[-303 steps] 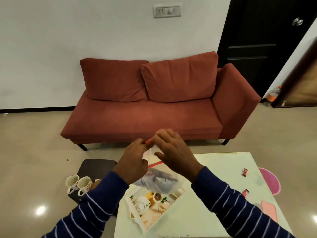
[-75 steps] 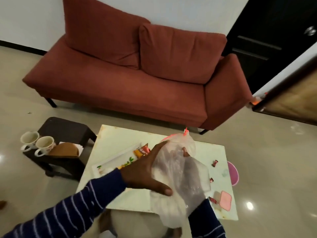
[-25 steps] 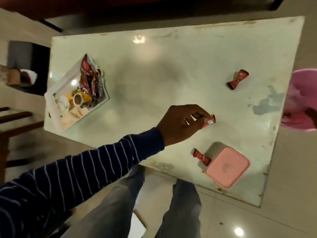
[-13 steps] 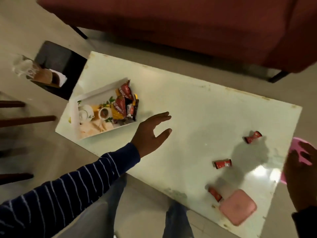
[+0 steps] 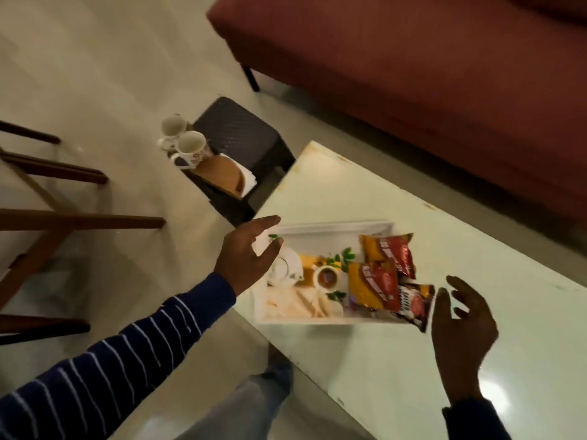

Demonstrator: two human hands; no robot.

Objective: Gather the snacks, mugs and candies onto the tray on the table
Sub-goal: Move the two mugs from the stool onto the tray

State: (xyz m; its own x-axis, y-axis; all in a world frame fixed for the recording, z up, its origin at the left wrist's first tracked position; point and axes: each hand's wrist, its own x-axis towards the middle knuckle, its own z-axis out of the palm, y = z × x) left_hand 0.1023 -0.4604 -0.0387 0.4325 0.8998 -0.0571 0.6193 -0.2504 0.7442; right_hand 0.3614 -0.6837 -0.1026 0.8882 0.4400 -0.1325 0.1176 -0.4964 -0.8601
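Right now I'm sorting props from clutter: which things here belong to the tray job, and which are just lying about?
Job: tray, snack packets, two mugs, table.
Lying about: dark stool, red sofa, wooden napkin holder.

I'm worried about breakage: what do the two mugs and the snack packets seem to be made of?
The mugs look like glazed ceramic: white, glossy, with printed flowers. The snack packets look like thin plastic film or foil: shiny, crinkled, with printed colours.
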